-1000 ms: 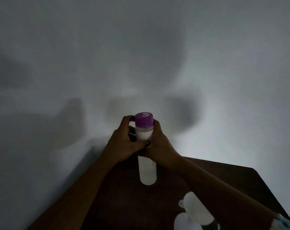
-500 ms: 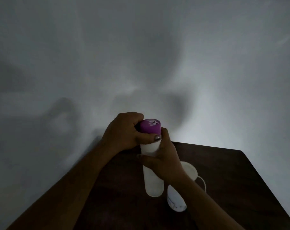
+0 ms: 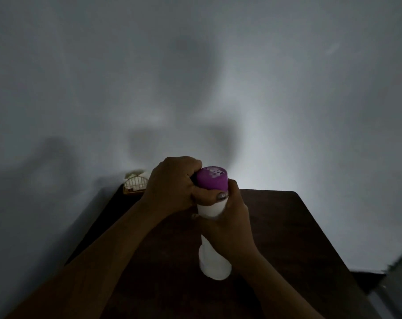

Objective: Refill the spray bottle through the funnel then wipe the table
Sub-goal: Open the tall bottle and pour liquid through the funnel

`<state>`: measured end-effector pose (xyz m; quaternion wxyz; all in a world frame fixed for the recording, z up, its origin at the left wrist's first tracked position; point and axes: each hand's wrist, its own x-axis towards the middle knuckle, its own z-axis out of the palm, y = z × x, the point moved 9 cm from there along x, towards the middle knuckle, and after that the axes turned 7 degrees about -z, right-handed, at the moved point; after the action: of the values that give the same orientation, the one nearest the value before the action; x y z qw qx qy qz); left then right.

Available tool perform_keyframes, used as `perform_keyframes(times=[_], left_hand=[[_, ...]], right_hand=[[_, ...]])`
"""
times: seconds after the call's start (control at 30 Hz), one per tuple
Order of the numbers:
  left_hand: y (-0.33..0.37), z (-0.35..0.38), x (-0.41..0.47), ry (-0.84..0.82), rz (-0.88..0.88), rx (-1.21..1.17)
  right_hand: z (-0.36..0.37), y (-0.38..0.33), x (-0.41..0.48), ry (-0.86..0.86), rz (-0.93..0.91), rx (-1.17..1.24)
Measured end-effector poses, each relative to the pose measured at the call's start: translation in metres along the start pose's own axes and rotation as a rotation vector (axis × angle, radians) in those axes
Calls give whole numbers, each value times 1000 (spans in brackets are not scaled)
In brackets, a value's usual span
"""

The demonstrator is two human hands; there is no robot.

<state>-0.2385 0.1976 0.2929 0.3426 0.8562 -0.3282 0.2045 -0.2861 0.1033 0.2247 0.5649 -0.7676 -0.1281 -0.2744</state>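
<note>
Two grips on a white bottle: left grip curled round its purple cap, right grip round its body; refilling and wiping apparently remain.

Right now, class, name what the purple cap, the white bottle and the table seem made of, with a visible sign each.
Purple cap: likely plastic, even matte colour. White bottle: probably plastic, smooth, milky sheen. Table: seemingly dark wood or veneer, faint grain; dim light leaves it open.

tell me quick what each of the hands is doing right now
Left hand: closed, gripping the cap.
Right hand: closed, holding the bottle.
</note>
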Motion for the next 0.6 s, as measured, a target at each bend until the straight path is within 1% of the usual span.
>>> perform_keyframes(times=[0.07, 0.23, 0.3, 0.37, 0.43, 0.47, 0.5, 0.57, 0.6], left_hand=[[8, 9, 6, 24, 10, 6], [28, 33, 21, 36, -6, -5], [49, 48, 19, 70, 6, 76], [88, 64, 13, 157, 72, 188], [119, 69, 9, 245, 157, 128], [126, 63, 11, 290, 203, 73], [128, 58, 16, 299, 215, 23], [120, 48, 27, 300, 174, -65], [112, 46, 33, 287, 122, -117]], right_hand=[[-13, 4, 4, -16, 12, 13], [-48, 21, 6, 7, 69, -61], [-62, 34, 7, -9, 125, -140], [-70, 45, 9, -52, 130, -277], [-75, 42, 10, -46, 78, -364], [-78, 39, 10, -30, 60, -334], [-83, 37, 8, -18, 55, -285], [-93, 37, 5, -17, 77, -214], [-101, 38, 4, 0, 83, -183]])
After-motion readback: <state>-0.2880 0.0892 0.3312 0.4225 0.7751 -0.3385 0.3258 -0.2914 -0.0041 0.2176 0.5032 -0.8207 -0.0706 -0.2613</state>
